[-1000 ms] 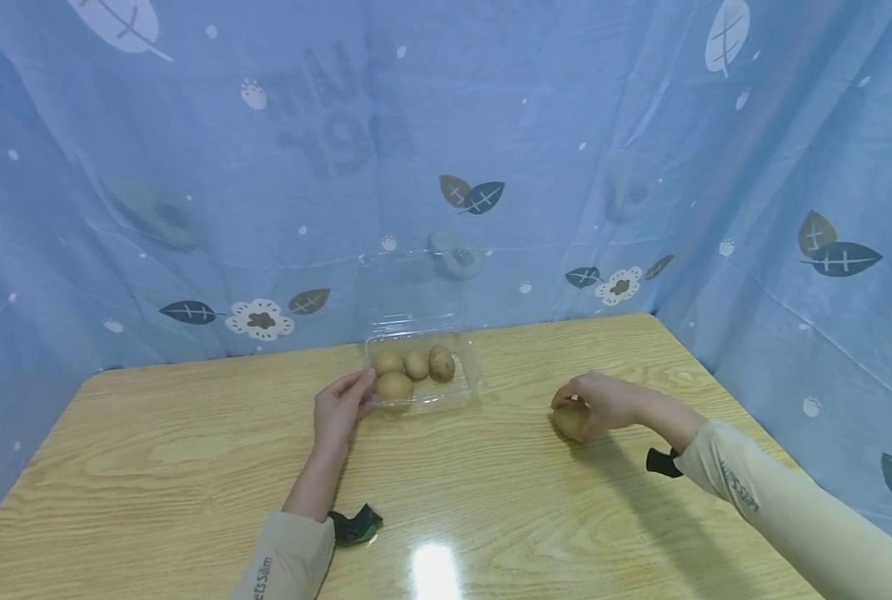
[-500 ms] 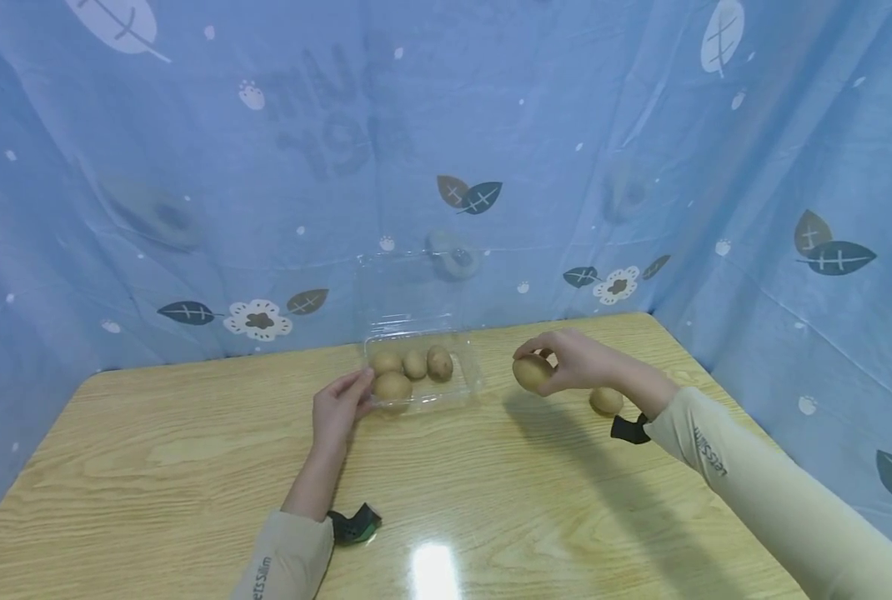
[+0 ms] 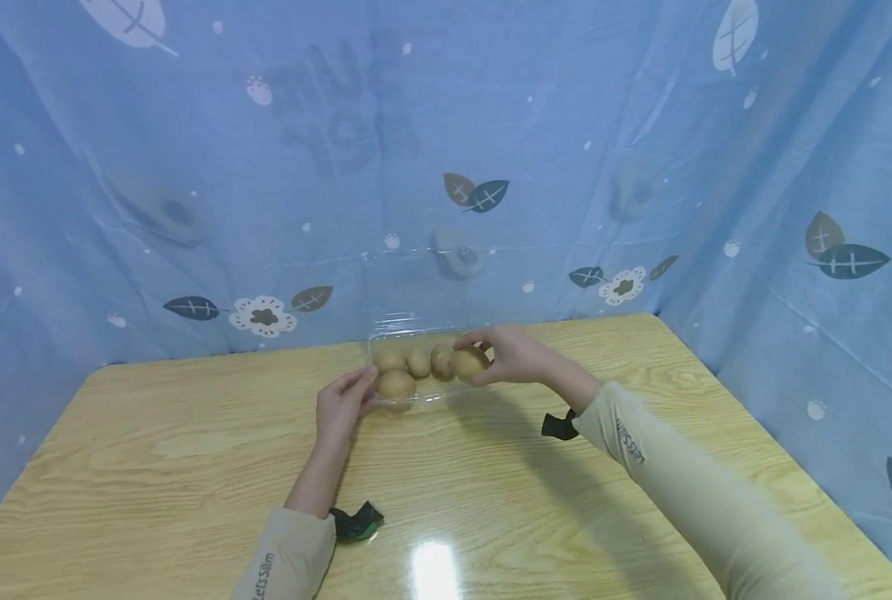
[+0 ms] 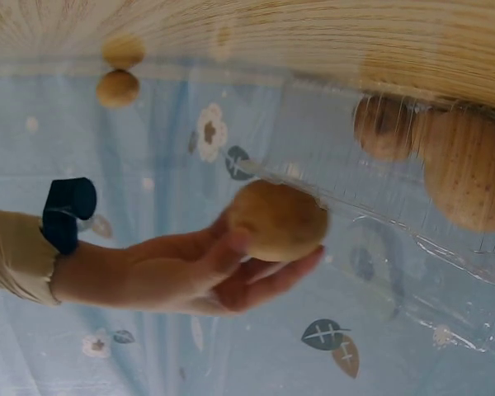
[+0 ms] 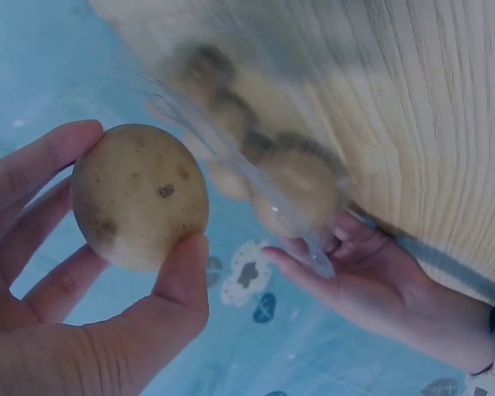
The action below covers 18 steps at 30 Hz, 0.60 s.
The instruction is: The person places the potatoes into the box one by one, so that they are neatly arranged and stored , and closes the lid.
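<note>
Even bluish light; glare on the table; wrist views blurred, perhaps from motion.

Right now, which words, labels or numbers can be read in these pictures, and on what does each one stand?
"Let's Slim" reads along the left sleeve, near the cuff.
The same print runs along the right sleeve, too small to read surely.
Large dark letters show through the blue curtain, too blurred to read.
The clear plastic box and the potatoes carry no text.
</note>
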Each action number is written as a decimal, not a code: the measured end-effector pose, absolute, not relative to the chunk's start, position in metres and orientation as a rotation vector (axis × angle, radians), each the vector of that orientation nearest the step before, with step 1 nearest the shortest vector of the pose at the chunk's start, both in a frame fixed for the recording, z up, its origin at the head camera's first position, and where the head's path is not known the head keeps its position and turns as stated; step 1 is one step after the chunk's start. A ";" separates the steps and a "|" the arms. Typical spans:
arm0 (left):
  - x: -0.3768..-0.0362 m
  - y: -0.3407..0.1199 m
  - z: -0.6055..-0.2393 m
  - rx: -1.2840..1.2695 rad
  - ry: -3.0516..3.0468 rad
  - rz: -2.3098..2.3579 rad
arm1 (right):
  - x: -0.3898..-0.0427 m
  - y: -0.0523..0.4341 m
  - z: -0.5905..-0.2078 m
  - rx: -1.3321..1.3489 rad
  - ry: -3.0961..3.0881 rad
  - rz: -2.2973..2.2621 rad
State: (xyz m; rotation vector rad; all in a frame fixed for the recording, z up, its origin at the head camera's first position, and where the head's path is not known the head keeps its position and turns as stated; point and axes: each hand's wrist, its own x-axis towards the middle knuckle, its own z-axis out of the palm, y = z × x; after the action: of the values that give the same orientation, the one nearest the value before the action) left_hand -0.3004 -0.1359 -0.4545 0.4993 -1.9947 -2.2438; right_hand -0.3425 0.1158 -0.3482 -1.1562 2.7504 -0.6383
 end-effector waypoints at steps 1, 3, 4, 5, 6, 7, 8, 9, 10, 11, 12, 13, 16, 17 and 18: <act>-0.300 -0.137 -0.454 0.499 -1.995 -2.241 | -0.344 0.110 -0.350 -1.163 2.749 -0.633; -0.298 -0.137 -0.454 0.489 -1.991 -2.228 | -0.347 0.100 -0.354 -1.178 2.731 -0.644; -0.297 -0.137 -0.453 0.484 -1.990 -2.223 | -0.348 0.097 -0.356 -1.185 2.727 -0.645; -0.297 -0.137 -0.453 0.475 -1.975 -2.225 | -0.349 0.093 -0.358 -1.186 2.726 -0.644; -0.296 -0.137 -0.453 0.471 -1.978 -2.216 | -0.351 0.090 -0.359 -1.187 2.724 -0.643; -0.296 -0.136 -0.452 0.469 -1.976 -2.212 | -0.351 0.087 -0.360 -1.188 2.720 -0.644; -0.296 -0.136 -0.452 0.464 -1.973 -2.210 | -0.352 0.084 -0.362 -1.191 2.714 -0.647; -0.296 -0.136 -0.452 0.469 -1.976 -2.210 | -0.353 0.082 -0.363 -1.185 2.713 -0.644; -0.297 -0.136 -0.452 0.472 -1.979 -2.211 | -0.353 0.080 -0.364 -1.181 2.714 -0.642; -0.297 -0.136 -0.453 0.477 -1.991 -2.209 | -0.353 0.078 -0.365 -1.174 2.703 -0.653; -0.298 -0.136 -0.453 0.487 -2.018 -2.198 | -0.353 0.076 -0.366 -1.163 2.686 -0.669; -0.299 -0.136 -0.453 0.493 -2.033 -2.195 | -0.354 0.075 -0.367 -1.159 2.671 -0.681; -0.301 -0.137 -0.454 0.517 -2.075 -2.177 | -0.355 0.070 -0.370 -1.148 2.622 -0.720; -0.302 -0.137 -0.454 0.523 -2.083 -2.174 | -0.356 0.069 -0.371 -1.143 2.603 -0.736; -0.302 -0.137 -0.454 0.525 -2.085 -2.176 | -0.357 0.067 -0.373 -1.138 2.597 -0.734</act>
State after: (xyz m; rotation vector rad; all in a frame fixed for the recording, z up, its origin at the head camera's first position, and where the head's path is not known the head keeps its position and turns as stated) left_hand -0.3022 -0.1375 -0.4545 0.5250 -2.0847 -2.1758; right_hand -0.3565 0.0672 -0.3726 -1.1384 2.5967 -0.7343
